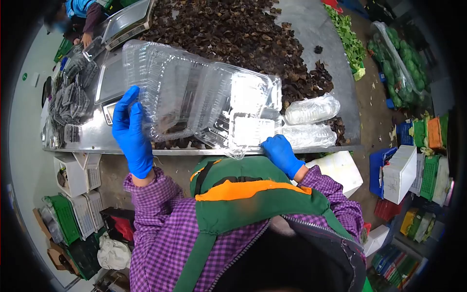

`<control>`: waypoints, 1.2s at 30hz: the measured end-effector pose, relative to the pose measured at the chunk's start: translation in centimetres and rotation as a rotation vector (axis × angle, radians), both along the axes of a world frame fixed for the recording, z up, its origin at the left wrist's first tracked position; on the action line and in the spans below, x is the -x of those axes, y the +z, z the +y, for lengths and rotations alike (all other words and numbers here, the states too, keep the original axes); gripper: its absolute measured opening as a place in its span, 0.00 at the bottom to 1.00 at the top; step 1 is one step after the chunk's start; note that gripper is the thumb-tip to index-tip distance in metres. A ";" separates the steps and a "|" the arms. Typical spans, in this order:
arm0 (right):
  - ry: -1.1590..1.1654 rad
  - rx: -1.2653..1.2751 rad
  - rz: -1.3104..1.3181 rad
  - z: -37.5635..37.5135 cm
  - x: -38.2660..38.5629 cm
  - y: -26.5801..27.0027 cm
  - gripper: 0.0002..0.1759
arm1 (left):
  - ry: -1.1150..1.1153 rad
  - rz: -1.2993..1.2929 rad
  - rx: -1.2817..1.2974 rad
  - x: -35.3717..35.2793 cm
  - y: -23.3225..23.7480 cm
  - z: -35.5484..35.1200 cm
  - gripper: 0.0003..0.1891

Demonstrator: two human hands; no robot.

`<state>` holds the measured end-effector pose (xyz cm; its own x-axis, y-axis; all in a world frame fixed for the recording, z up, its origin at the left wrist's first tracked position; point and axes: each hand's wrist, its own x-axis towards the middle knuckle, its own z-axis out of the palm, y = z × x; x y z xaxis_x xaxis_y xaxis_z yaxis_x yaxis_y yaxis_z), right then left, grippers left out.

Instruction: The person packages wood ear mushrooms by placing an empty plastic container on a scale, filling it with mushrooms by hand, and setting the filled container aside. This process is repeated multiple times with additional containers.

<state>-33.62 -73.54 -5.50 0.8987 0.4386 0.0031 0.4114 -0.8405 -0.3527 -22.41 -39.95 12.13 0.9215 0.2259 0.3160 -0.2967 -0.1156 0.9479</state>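
Observation:
Both hands wear blue gloves. My left hand (132, 134) is raised at the left edge of a stack of clear plastic clamshell containers (177, 92), its fingers curved and apart, the thumb side close to the plastic. At the stack's lower right corner, by the table's front edge, my right hand (282, 153) is closed with fingertips against the plastic; what it grips is hidden. The containers lie tilted over a heap of dark brown, crinkled pieces (228, 36). Two clear wrapped bundles (311, 109) rest right of the stack.
A scale (129, 24) and a metal tray (111, 80) sit at the left, near piled clear packs (70, 100). Another person's hand (86, 39) is at the upper left. Leafy greens (345, 39) lie along the right edge; crates (430, 170) stand beyond.

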 end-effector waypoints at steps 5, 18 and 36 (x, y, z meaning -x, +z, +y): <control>-0.111 -0.143 0.126 -0.4 -0.4 2.5 0.13 | -0.013 0.002 0.001 0.0 -0.4 -0.3 0.16; 0.187 0.091 -0.640 0.8 -4.8 18.7 0.36 | -0.275 0.012 -0.028 0.4 0.9 -4.1 0.13; 0.410 0.144 -0.522 1.1 -7.5 18.2 0.23 | -0.269 0.045 -0.039 1.0 1.3 -5.2 0.12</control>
<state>-26.07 -72.43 12.69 0.5560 0.7721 0.3078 0.7929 -0.6037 0.0823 -23.41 -45.17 13.45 0.9601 -0.0401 0.2769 -0.2793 -0.0753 0.9573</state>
